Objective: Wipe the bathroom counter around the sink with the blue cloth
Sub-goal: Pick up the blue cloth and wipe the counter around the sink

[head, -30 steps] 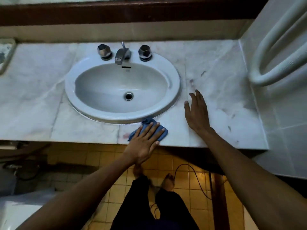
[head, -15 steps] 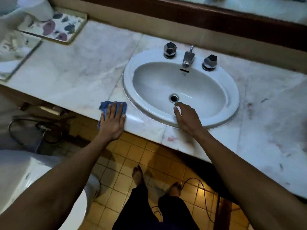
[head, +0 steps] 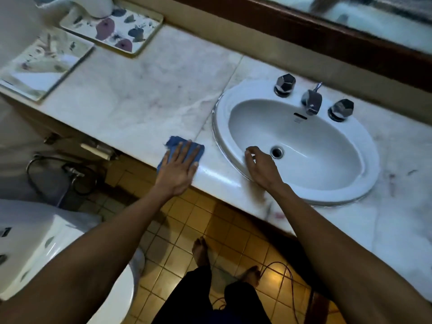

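Below, seen from the head camera, a person leans over a marble worktop (head: 140, 101) in a dim bathroom, both bare arms reaching forward. The left hand (head: 178, 168) lies flat with fingers spread, pressing the blue cloth (head: 174, 143) onto the near edge of the worktop, just left of the sink (head: 364, 164); it pins the cloth under the palm rather than gripping it. Part of the cloth pokes out beyond the fingertips on the far side and at the left of the hand. The right hand (head: 261, 168) holds nothing: its fingers are loosely curled and rest on the near-left rim of the sink, apparently as a brace. A glossy band on the near edge between the two hands looks wet. Two patterned trays (head: 138, 46) sit at the far left of the worktop, well apart from the cloth. Taps (head: 311, 102) stand at the far side of the bowl, and faint reddish marks show on the stone right of the sink. A toilet (head: 35, 242) stands below at left.

By the look of it the cloth is soft, light and limp, likely to bunch or slide unless pressed down broadly; a flat palm over its middle, as here, seems the sound hold, with fingers spread to keep its edges from folding under.
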The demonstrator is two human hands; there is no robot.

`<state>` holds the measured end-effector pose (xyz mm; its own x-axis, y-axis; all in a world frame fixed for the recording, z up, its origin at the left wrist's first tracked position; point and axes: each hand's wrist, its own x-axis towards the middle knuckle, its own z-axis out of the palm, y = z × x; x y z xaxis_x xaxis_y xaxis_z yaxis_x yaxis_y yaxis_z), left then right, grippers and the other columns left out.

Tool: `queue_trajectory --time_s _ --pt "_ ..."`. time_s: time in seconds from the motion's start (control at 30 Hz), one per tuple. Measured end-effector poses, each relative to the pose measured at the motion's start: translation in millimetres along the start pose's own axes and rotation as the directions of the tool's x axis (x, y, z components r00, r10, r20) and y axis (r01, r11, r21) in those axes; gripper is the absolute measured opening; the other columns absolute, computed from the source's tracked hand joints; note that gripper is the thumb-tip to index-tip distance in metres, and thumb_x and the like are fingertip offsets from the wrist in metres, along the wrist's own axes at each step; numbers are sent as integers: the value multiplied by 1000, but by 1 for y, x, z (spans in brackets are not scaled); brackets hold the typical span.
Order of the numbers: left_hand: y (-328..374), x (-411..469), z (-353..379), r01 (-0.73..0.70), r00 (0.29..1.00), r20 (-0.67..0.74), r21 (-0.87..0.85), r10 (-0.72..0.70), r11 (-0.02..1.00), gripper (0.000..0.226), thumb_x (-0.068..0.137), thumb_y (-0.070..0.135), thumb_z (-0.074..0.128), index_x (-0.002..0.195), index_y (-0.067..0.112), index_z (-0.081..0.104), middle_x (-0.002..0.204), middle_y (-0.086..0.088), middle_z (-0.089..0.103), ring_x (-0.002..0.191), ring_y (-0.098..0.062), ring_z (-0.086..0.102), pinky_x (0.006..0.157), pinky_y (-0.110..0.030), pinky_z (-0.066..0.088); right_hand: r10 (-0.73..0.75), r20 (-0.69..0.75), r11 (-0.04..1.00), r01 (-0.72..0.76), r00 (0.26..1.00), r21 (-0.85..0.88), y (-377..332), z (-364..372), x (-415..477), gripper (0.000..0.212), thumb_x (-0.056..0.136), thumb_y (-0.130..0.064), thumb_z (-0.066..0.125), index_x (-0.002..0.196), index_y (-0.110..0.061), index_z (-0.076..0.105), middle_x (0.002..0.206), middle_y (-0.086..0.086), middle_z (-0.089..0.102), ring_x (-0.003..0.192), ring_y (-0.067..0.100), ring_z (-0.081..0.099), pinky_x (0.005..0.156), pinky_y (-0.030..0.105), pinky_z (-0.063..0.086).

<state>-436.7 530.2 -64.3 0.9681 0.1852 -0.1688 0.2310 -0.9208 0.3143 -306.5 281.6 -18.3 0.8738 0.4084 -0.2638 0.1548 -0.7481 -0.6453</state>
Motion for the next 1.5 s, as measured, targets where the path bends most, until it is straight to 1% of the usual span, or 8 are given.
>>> queue_trajectory --time_s 0.17,0.47,0.77,1.07,1.17,1.3,1.4,1.5 --pt "53 5 5 283 945 -131 -135 -300 950 57 109 39 20 162 25 8 170 -3 2 157 -25 -1 123 -56 2 43 -17 998 -42 999 38 -19 18 10 26 102 -40 38 107 -24 57 78 -6 63 82 26 62 71 32 41" --pt "-1 -9 2 -252 968 -15 28 252 967 55 109 41 22 161 35 5 169 4 -2 156 -19 -8 124 -42 -13 -80 -4 990 79 997 -119 -40 23 17 43 102 -43 37 142 -26 37 144 -4 54 125 26 56 98 39 44" --pt "-74 69 -50 558 795 -130 -228 -593 798 60 109 38 22 162 21 -1 170 -4 -5 156 -24 -6 124 -56 0 -257 -125 962 241 958 -130 -86 41 72 32 99 -31 45 129 -21 46 132 -1 53 118 26 51 93 39 45" --pt "-87 42 -31 -145 989 -12 -12 145 989 53 109 48 17 160 41 3 170 9 2 157 -14 -4 125 -46 1 -373 64 879 375 926 -294 -148 79 183 43 99 -21 49 138 -4 48 152 19 41 140 35 39 115 43 32" --pt "-173 62 -69 187 972 -144 10 -183 982 56 105 52 5 159 36 5 169 4 4 157 -20 1 124 -53 9 -391 133 847 413 911 -336 -165 93 211 47 98 -19 50 139 2 46 154 24 36 144 37 35 117 45 31" --pt "-237 94 -105 649 722 -135 -207 -678 732 56 108 46 16 161 32 4 170 2 -2 157 -21 -4 124 -54 0 -432 150 813 456 889 -362 -177 103 234 52 99 -21 49 144 2 41 157 25 30 146 39 31 118 48 30" --pt "-195 113 -86 702 625 -213 -266 -751 660 57 108 40 22 162 28 7 170 -2 2 157 -24 1 124 -55 3 -431 149 801 453 890 -391 -183 112 246 54 103 -27 42 150 -2 33 163 20 20 151 35 20 122 48 19" --pt "-143 94 -55 527 787 -277 -164 -552 834 55 109 38 24 161 31 11 169 -3 12 156 -25 11 122 -53 12 -383 126 819 400 915 -412 -193 125 259 56 105 -33 35 153 -7 27 165 16 15 153 30 13 124 48 12"
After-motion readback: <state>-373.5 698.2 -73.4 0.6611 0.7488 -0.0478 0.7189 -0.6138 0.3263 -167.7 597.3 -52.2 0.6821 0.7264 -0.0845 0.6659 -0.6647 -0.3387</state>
